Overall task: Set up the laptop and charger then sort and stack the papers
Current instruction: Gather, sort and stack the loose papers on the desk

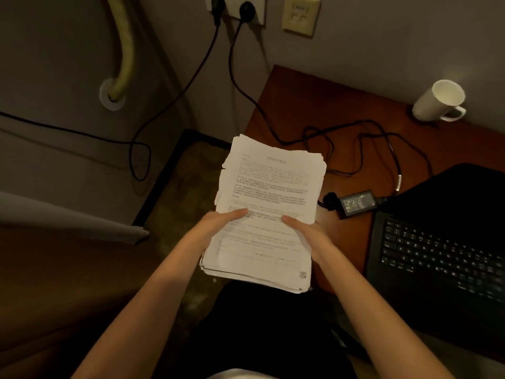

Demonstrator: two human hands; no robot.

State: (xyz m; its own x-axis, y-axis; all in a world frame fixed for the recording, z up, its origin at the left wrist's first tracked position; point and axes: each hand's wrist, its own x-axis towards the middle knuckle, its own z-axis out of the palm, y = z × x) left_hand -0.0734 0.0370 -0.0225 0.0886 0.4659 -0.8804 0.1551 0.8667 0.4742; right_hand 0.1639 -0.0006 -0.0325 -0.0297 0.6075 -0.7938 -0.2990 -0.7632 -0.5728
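Holding the stack of papers point(269, 206) by its side edges, the left hand point(218, 222) and right hand point(306, 231) each lay a thumb on the top sheet, other fingers hidden beneath. The stack hangs beside the desk point(341, 105) edge, left of the charger point(358, 203) and open laptop point(442, 258).

Papers point(269, 203) left of laptop point(437, 250) (charger point(358, 202) btwn).
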